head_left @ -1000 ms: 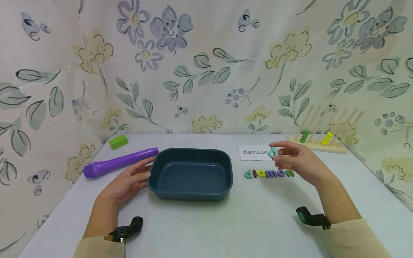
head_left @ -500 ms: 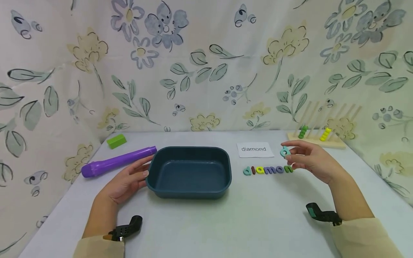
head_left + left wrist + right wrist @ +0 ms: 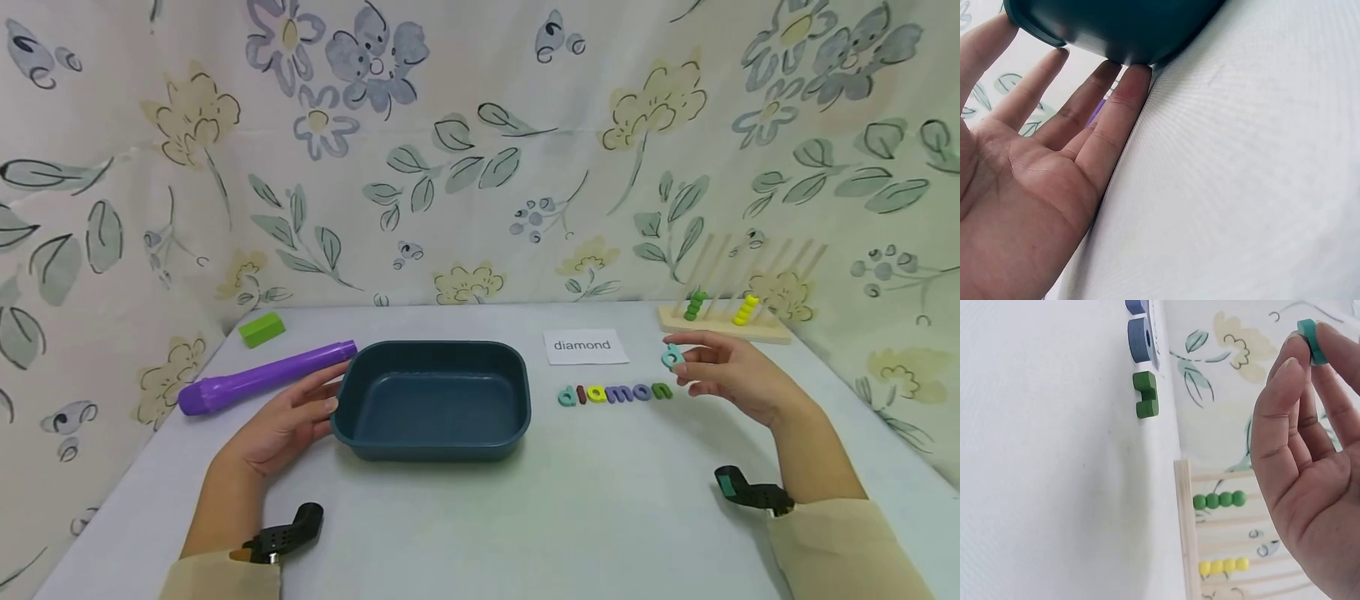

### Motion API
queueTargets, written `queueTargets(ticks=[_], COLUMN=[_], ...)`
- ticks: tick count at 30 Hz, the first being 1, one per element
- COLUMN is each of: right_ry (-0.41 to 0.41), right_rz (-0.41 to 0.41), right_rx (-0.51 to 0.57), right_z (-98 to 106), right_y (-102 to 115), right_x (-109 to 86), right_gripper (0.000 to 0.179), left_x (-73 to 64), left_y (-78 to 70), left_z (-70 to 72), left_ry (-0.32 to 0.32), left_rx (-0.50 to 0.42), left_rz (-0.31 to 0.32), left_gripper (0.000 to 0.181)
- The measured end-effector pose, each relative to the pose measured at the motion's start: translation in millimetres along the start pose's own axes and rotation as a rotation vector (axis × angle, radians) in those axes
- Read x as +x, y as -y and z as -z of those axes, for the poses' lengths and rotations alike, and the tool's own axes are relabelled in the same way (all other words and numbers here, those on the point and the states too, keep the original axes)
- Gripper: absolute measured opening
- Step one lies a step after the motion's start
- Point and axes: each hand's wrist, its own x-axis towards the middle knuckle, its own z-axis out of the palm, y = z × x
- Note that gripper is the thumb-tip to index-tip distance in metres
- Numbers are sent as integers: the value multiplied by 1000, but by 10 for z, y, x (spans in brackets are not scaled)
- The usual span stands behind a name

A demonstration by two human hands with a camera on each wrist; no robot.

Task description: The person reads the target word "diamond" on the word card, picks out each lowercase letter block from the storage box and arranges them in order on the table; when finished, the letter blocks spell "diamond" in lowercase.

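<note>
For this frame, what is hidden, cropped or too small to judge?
- Teal letter: right wrist view shows only an edge between the right hand's fingertips; its shape is unreadable.
- Letter row: cropped at the right wrist view's top.
- Blue tray: left wrist view shows only its underside; the left hand touches it.

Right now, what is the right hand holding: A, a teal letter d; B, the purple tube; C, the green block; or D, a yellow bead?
A: the right hand pinches a teal letter d in its fingertips, just above the end of the letter row spelling "diamon".
</note>
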Motion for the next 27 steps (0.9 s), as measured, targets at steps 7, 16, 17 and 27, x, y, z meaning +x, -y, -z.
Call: queueTargets(ticks=[7,16,17,27], right_ry=[13,-6,-7,-16], right_rz=[-26,-86,-90,-134], right_rx=[53,60,61,36], right_z=[98,185,192,251], right_y=[-122,-298,-314,-444], right_x=[-7,13,13,22], right_gripper=[39,36,35,33], left_x=[-3,-6,-8,-5], left_y=[2,11,10,1], left_z=[6,19,18,7], left_ry=[-2,9,9,17], left_rx=[-5,-2,-1,-15], left_rz=[-3,-9,-9,-12], left_gripper=[61,61,61,60])
